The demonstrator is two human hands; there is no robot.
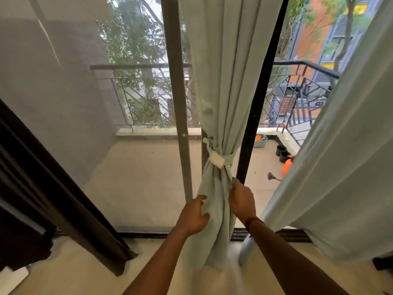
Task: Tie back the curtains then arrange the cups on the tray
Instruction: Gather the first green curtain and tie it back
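A pale green curtain hangs in the middle of the glass doors, gathered at its waist by a matching tie-back band with a white patch. Below the band, my left hand grips the curtain's left folds, thumb and fingers curled into the cloth. My right hand pinches the right-hand folds just under the band. A second pale green curtain hangs loose at the right. No cups or tray are in view.
Dark door frames stand either side of the tied curtain. A dark brown curtain hangs at the left. On the balcony beyond are a metal railing, black pots, an orange object and a teal basin.
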